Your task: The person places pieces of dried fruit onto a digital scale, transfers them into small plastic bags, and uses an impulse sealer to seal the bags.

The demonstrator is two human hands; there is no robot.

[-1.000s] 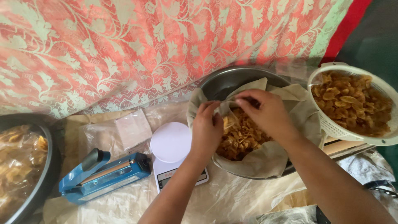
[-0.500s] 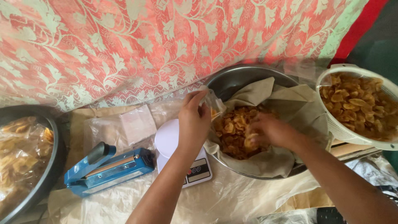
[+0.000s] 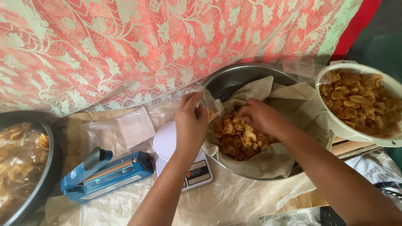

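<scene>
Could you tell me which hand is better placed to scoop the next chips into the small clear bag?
The right hand: it already rests on the chips, while the left hand holds the bag.

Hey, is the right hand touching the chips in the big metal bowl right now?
Touching. In the head view the right hand rests on the chips, with no gap showing.
</scene>
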